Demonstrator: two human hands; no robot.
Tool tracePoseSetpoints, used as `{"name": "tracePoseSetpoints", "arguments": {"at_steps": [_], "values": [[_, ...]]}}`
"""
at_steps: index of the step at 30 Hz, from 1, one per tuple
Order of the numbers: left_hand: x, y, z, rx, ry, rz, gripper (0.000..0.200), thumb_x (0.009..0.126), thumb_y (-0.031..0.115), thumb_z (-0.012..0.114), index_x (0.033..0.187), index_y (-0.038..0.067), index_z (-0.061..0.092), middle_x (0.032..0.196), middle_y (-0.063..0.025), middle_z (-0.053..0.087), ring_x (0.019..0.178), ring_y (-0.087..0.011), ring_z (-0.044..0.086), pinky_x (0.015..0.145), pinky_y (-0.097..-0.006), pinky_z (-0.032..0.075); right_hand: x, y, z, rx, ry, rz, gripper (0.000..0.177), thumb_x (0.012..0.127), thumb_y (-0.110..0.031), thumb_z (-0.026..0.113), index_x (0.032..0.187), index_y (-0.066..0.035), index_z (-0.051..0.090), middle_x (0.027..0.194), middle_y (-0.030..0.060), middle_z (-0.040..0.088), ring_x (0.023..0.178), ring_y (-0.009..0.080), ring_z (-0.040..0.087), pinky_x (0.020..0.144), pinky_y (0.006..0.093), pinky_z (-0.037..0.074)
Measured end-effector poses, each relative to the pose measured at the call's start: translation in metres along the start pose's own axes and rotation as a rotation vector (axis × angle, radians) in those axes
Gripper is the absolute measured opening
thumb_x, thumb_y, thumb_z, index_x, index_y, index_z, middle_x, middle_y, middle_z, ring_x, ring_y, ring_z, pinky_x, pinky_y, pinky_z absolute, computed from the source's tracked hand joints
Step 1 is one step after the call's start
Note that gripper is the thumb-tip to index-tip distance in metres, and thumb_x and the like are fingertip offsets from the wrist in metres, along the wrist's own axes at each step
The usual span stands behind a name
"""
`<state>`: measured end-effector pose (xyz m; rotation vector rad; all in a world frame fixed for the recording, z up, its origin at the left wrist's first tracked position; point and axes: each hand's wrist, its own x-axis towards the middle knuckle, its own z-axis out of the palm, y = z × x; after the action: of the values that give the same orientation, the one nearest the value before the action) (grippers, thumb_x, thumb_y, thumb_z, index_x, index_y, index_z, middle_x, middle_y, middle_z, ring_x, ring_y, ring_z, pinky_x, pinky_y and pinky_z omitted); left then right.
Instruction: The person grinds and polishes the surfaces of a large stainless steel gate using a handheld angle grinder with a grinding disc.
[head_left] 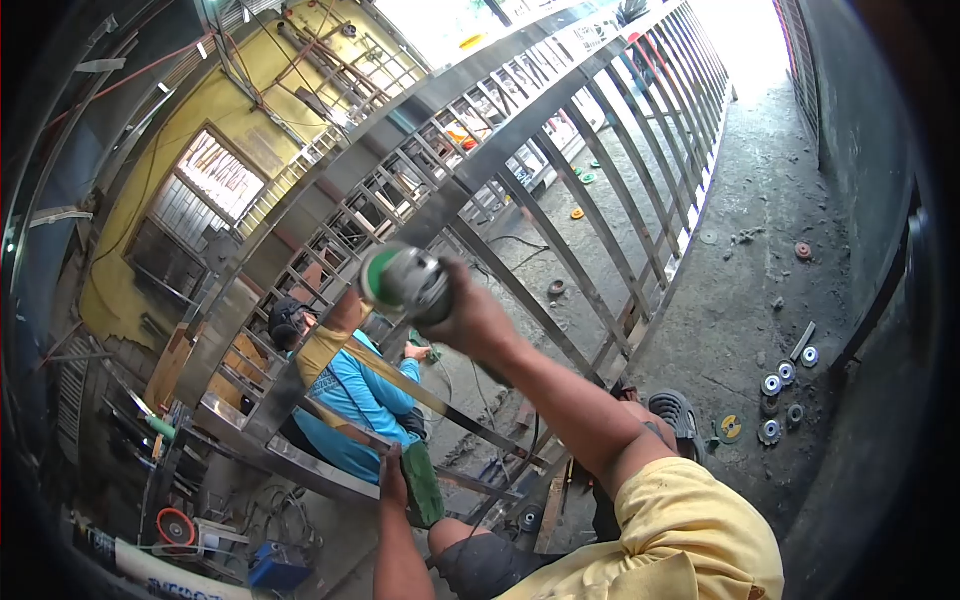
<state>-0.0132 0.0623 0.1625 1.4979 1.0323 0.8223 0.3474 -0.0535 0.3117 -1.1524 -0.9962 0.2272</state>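
**Hand grinder held up against a long barred metal frame**

A person in a yellow shirt (690,510) works at a long, shiny metal frame (340,180), which runs from the lower left up towards the bright top right. The right hand (470,320) is closed around a hand grinder (422,285), blurred, with a green disc (380,278) facing the frame's rails. Whether the disc touches metal cannot be told.

The left hand (393,475) is low, by the frame's near end, just beside a green pad (422,485) (possibly a block or cloth). Its fingers are too dark to show whether they grip.

Beyond the bars, a co-worker in a blue top (360,395) reaches out a hand (417,352) near a green tool. On the floor (740,330), towards its right edge by the wall (855,150), lie several loose discs (772,384) and a yellow disc (731,429).

As for progress, the frame appears largely put together, its rails and bars joined. Many faces already shine; surface work seems to be under way, but how much metal remains to be worked cannot be judged.
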Motion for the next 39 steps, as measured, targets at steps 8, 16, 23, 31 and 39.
{"name": "tracePoseSetpoints", "arguments": {"at_steps": [8, 16, 23, 31, 39], "values": [[0.005, -0.002, -0.001, -0.027, -0.010, -0.005, 0.063, 0.098, 0.042, 0.058, 0.144, 0.002, 0.042, 0.127, -0.0066, 0.050, 0.111, -0.0190, 0.050, 0.099, -0.0342, 0.041, 0.072, 0.068, -0.081, 0.010, 0.286, 0.068, 0.095, 0.072, -0.031, 0.091, 0.141, 0.000, 0.034, 0.119, 0.0166, 0.063, 0.107, 0.0266, 0.066, 0.090, 0.0359, 0.055], [-0.004, 0.011, 0.014, 0.039, 0.020, 0.051, 0.074, 0.097, 0.046, 0.058, 0.152, 0.002, 0.033, 0.131, -0.0075, 0.048, 0.114, -0.0190, 0.048, 0.101, -0.0335, 0.040, 0.006, 0.016, -0.010, -0.030, 0.019, 0.104, 0.101, 0.069, -0.032, 0.093, 0.147, -0.011, 0.032, 0.119, 0.0229, 0.067, 0.110, 0.0289, 0.069, 0.090, 0.0388, 0.057], [-0.005, 0.009, 0.012, 0.079, 0.021, 0.070, 0.086, 0.095, 0.050, 0.059, 0.158, 0.003, 0.024, 0.131, -0.0092, 0.050, 0.112, -0.0196, 0.050, 0.099, -0.0332, 0.041, -0.034, 0.007, 0.039, -0.130, -0.087, -0.037, 0.097, 0.070, -0.030, 0.092, 0.147, -0.015, 0.035, 0.122, 0.0239, 0.065, 0.112, 0.0398, 0.067, 0.093, 0.0433, 0.057], [-0.012, 0.018, 0.025, 0.041, 0.021, 0.045, 0.091, 0.093, 0.050, 0.062, 0.161, 0.006, 0.020, 0.127, -0.0123, 0.054, 0.098, -0.0176, 0.055, 0.084, -0.0322, 0.048, -0.004, 0.020, -0.042, -0.334, -0.226, -0.049, 0.097, 0.069, -0.028, 0.092, 0.147, -0.011, 0.037, 0.122, 0.0228, 0.066, 0.112, 0.0381, 0.068, 0.095, 0.0442, 0.055], [0.004, -0.017, 0.016, 0.099, 0.044, 0.099, 0.091, 0.091, 0.050, 0.061, 0.160, 0.004, 0.023, 0.149, -0.0218, 0.042, 0.129, -0.0302, 0.045, 0.110, -0.0368, 0.034, 0.025, -0.005, -0.056, -0.583, -0.406, -0.135, 0.092, 0.068, -0.031, 0.090, 0.145, -0.010, 0.044, 0.115, 0.0252, 0.069, 0.109, 0.0415, 0.068, 0.090, 0.0454, 0.056]]}}
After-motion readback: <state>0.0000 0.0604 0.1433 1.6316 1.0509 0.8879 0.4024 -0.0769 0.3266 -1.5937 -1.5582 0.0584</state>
